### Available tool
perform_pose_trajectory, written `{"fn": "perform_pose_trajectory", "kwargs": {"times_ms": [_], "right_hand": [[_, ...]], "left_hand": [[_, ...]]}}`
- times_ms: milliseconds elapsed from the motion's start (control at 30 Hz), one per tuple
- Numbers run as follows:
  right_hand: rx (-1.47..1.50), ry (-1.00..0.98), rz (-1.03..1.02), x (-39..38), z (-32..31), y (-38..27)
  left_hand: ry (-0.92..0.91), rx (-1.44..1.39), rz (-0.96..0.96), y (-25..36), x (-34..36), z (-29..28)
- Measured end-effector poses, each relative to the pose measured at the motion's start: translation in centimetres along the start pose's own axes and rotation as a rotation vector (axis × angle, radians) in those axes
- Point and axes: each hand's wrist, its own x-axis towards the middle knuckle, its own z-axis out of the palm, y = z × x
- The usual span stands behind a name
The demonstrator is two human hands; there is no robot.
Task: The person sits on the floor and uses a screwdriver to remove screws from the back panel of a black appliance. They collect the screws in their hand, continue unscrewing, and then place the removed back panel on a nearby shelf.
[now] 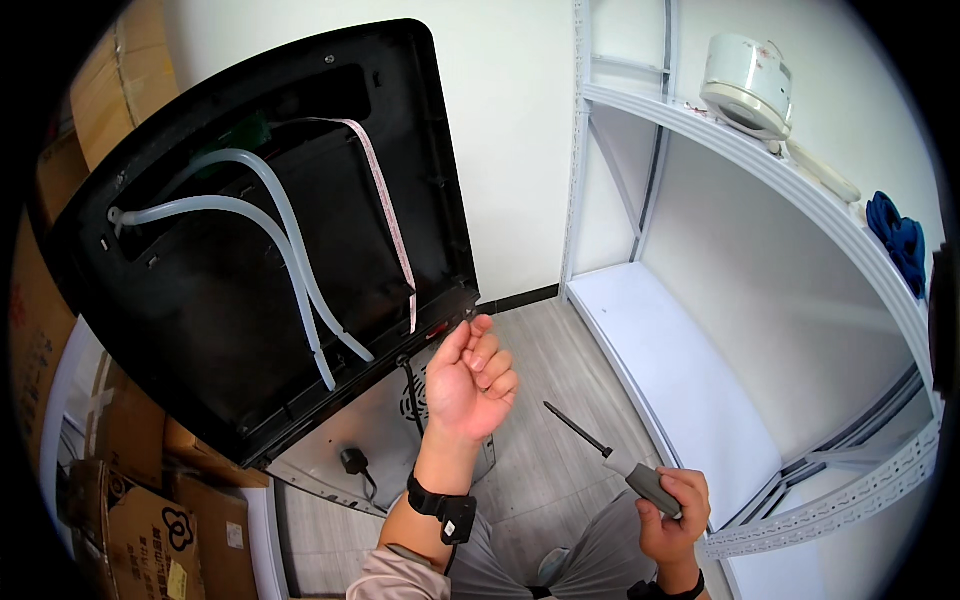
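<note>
My left hand (472, 378) is raised palm up beside the lower right corner of a large black appliance panel (330, 260). Its fingers are curled in a pinch, and whatever is between the fingertips is too small to make out. In my right hand (676, 520) is a screwdriver (640, 482) with a grey handle, its dark shaft pointing up and left. The panel stands tilted up, inside face toward me. Two translucent hoses (270, 225) and a flat ribbon cable (385, 205) run down it from near a green circuit board (243, 137).
Below the panel sits a metal appliance body (400, 465) with a black power cord (355, 462). Cardboard boxes (150, 530) are stacked at the left. A white metal shelf rack (690, 370) fills the right, bearing a white pot-like appliance (748, 85) and a blue cloth (895, 240).
</note>
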Motion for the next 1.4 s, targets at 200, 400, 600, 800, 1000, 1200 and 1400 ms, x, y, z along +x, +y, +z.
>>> {"fn": "perform_pose_trajectory", "kwargs": {"times_ms": [200, 400, 600, 800, 1000, 1200, 1400], "right_hand": [[0.006, 0.007, -0.007, -0.1, 0.0, 0.0], [0.016, -0.01, 0.015, -0.1, 0.1, -0.2], [0.015, -0.028, 0.024, -0.2, 0.4, 0.0], [0.018, -0.032, 0.025, -0.3, 0.5, 0.3], [0.021, -0.043, 0.04, -0.5, 0.8, 0.7], [0.022, -0.045, 0.034, 0.0, 1.0, 0.4], [0.013, 0.048, 0.04, -0.8, 0.6, 0.6]], "left_hand": [[0.066, 0.05, 0.108, 0.1, -0.2, 0.8], [0.119, 0.103, 0.191, -0.7, 0.2, 0.8], [0.211, 0.187, 0.324, -2.0, 1.0, 1.2], [0.176, 0.244, 0.381, -2.0, 1.6, 0.0], [0.086, 0.199, 0.312, -1.8, 1.3, -0.6], [0.075, 0.156, 0.202, -2.4, -0.3, -0.4], [0.055, 0.011, 0.03, -4.0, -3.2, -2.7]]}}
